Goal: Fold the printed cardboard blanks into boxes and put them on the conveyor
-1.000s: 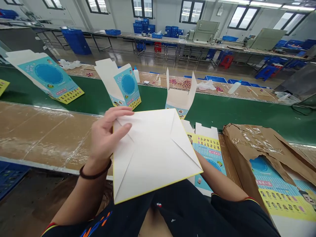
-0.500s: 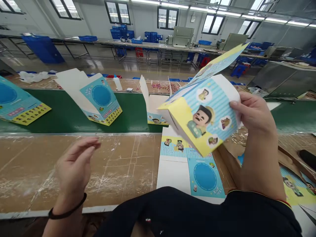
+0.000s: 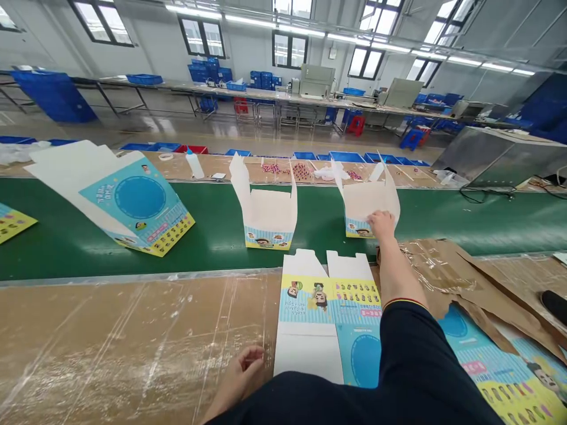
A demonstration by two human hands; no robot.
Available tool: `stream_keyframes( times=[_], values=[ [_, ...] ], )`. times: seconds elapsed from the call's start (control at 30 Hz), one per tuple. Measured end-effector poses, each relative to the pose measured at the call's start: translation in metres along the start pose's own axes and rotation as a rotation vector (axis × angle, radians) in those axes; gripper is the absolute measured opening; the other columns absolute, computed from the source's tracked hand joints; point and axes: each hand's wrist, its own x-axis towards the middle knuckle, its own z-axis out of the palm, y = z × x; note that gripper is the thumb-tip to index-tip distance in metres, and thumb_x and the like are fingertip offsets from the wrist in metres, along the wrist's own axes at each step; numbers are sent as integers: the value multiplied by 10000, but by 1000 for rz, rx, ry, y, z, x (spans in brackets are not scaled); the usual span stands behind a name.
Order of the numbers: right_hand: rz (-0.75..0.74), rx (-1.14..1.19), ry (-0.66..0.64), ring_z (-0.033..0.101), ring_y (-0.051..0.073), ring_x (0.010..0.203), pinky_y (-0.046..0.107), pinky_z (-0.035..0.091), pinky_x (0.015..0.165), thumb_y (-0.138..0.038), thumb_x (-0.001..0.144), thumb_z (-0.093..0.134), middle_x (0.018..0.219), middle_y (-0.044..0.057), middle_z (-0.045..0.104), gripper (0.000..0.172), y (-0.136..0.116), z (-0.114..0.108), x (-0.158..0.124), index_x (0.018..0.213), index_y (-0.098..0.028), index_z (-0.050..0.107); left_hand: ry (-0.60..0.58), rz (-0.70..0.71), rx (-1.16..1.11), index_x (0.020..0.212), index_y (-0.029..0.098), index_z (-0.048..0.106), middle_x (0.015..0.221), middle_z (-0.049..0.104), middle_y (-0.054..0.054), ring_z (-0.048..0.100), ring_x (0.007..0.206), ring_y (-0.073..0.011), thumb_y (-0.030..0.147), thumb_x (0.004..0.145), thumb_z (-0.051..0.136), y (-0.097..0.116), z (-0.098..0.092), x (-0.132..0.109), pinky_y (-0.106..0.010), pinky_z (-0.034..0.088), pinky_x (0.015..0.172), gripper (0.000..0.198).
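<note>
My right hand [image 3: 381,225] reaches out over the green belt, its fingers closed on the near edge of an open-topped cardboard box [image 3: 370,199]. This box stands upright with white flaps raised and a cartoon print on its front. My left hand [image 3: 248,367] is low over the brown work surface, fingers loosely curled, thumb apart and nothing visible in it. Close to its right lie flat printed box blanks [image 3: 308,345] in blue, yellow and white, partly hidden by my body and right sleeve.
Along the green belt [image 3: 212,221] stand another open box [image 3: 269,227] and a tilted box [image 3: 139,203]. Beyond are a white bottle [image 3: 194,164], small red pieces [image 3: 301,171] and blue bins [image 3: 346,157]. Torn brown cardboard [image 3: 447,274] covers more blanks at right.
My right hand has carried the box from in front of me forward and right, down onto the belt. My left hand has moved right and lower. The belt's other boxes appear shifted left.
</note>
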Motion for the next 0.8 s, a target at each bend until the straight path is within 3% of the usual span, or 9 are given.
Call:
stream_keyframes(
  times=[0.13, 0.23, 0.33, 0.43, 0.57, 0.67, 0.8],
  values=[
    [65, -4, 5, 535, 324, 1164, 510, 335, 1071, -127, 926, 502, 1131, 165, 698, 264, 15, 26, -15, 970, -181, 757, -39, -71, 11, 804, 235, 743, 910, 773, -47, 723, 975, -288, 458, 588, 759, -6, 7, 6, -371, 574, 874, 311],
    [156, 24, 12, 436, 363, 1346, 543, 302, 1122, -119, 894, 530, 1358, 213, 604, 317, 20, 26, -20, 1158, -139, 703, -65, -118, 2, 821, 214, 740, 986, 783, -92, 710, 1075, -329, 401, 526, 777, 5, 10, 20, -395, 557, 962, 352],
    [302, 145, 33, 389, 352, 1406, 501, 319, 1134, -170, 923, 517, 1489, 243, 487, 445, 15, 17, -38, 1359, -97, 569, -17, -116, -49, 854, 202, 723, 1104, 778, -145, 670, 1194, -357, 342, 498, 777, 16, 17, 37, -413, 506, 1057, 387],
    [507, 236, -106, 499, 313, 1304, 435, 410, 1067, -256, 1016, 380, 1415, 231, 541, 402, 3, 14, -77, 1349, -105, 549, 8, -129, -102, 887, 191, 697, 1155, 763, -173, 667, 1202, -346, 304, 518, 759, 25, 28, 52, -412, 500, 1052, 391],
    [722, 288, -388, 648, 320, 1070, 415, 524, 888, -365, 1044, 339, 1193, 234, 656, 425, -17, 25, -147, 1173, -99, 644, -29, -148, -108, 933, 177, 693, 1105, 768, -161, 704, 1094, -322, 308, 592, 736, 34, 42, 67, -395, 547, 892, 367],
    [793, 286, -515, 620, 375, 1181, 448, 519, 933, -399, 1000, 480, 1277, 277, 621, 404, -27, 33, -184, 1183, -81, 649, -28, -134, -44, 821, 186, 686, 935, 774, -124, 716, 974, -312, 283, 603, 744, 39, 50, 75, -383, 541, 812, 246],
    [844, 330, -585, 559, 389, 1304, 469, 487, 1024, -422, 1008, 486, 1341, 287, 603, 432, -29, 35, -196, 1237, -82, 622, -34, -69, -72, 678, 200, 628, 741, 728, -58, 707, 857, -275, 295, 577, 792, 40, 58, 80, -363, 531, 801, 215]
  ],
)
